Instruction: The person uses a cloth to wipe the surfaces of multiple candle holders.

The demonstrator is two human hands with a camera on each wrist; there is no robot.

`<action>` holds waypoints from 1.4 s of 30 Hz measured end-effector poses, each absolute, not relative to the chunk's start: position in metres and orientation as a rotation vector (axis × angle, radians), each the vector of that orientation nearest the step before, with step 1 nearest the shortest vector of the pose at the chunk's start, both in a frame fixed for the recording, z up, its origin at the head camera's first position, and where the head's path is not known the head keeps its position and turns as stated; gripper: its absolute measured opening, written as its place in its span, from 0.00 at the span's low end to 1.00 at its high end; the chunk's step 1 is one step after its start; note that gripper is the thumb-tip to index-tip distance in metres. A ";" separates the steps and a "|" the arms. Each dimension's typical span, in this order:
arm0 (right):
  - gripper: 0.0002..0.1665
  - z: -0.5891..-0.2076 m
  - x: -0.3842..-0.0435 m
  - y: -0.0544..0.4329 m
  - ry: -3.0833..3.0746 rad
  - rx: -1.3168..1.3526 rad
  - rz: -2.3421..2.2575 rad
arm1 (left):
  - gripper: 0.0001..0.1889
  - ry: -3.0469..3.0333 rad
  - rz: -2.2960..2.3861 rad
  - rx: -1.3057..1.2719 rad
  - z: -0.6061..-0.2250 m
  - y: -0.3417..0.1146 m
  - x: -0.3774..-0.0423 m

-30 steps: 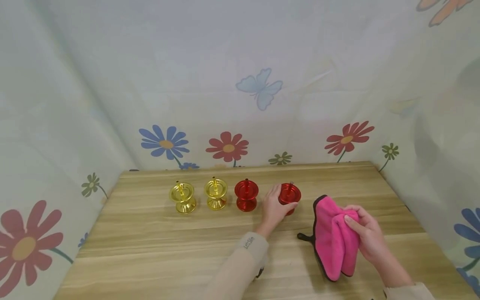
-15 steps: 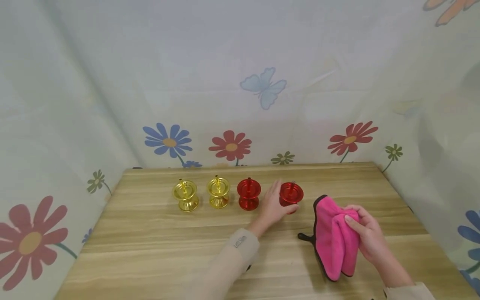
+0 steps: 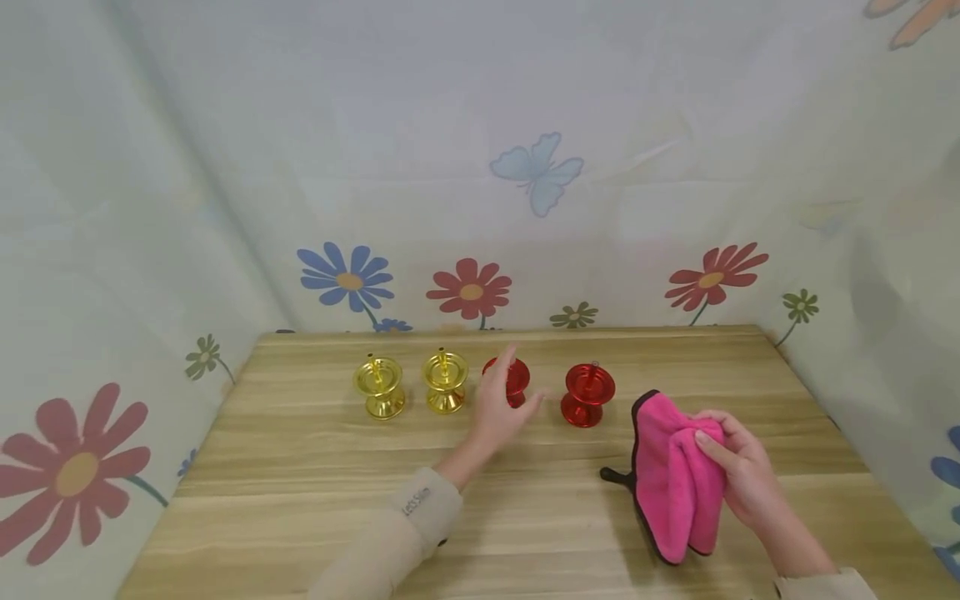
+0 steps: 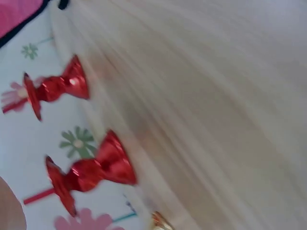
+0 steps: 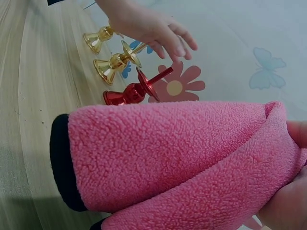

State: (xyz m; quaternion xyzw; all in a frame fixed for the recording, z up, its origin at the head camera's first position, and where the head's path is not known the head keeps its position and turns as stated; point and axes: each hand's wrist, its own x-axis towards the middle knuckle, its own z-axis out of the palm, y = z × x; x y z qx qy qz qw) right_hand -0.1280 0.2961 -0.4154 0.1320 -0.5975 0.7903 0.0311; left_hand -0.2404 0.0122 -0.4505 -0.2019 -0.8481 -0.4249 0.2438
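Two shiny red candle holders, each a footed dish with a thin upright stem, stand on the table. My left hand (image 3: 495, 412) is at the left red holder (image 3: 519, 379), fingers spread and partly covering it; in the right wrist view this hand (image 5: 144, 26) shows loose fingers with nothing in them. The right red holder (image 3: 588, 387) stands untouched between my two hands. My right hand (image 3: 746, 475) pinches a bunched pink cloth (image 3: 667, 483) with black edging and a black loop; its fluffy folds (image 5: 168, 148) fill much of the right wrist view.
Two gold candle holders, one at far left (image 3: 378, 383) and one beside it (image 3: 445, 379), complete the row on the wooden table (image 3: 300, 483). A flower-printed fabric backdrop (image 3: 375, 167) rises behind the table's back edge and at its sides.
My left hand has let go of the right red candle holder and moved left to the other red one. My right hand keeps the pink cloth in place. The head view has shifted slightly.
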 end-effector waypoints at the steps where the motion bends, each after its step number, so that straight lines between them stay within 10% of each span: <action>1: 0.16 -0.415 -0.128 0.296 -1.846 0.404 2.430 | 0.37 -2.330 -1.158 -0.515 -0.453 0.009 -0.242; 25: 0.15 -0.419 -0.129 0.289 -1.877 0.368 2.447 | 0.54 -2.725 -1.268 -0.136 -0.492 -0.005 -0.275; 42: 0.15 -0.422 -0.132 0.287 -1.862 0.403 2.454 | 0.43 -2.637 -1.362 -0.045 -0.493 0.000 -0.274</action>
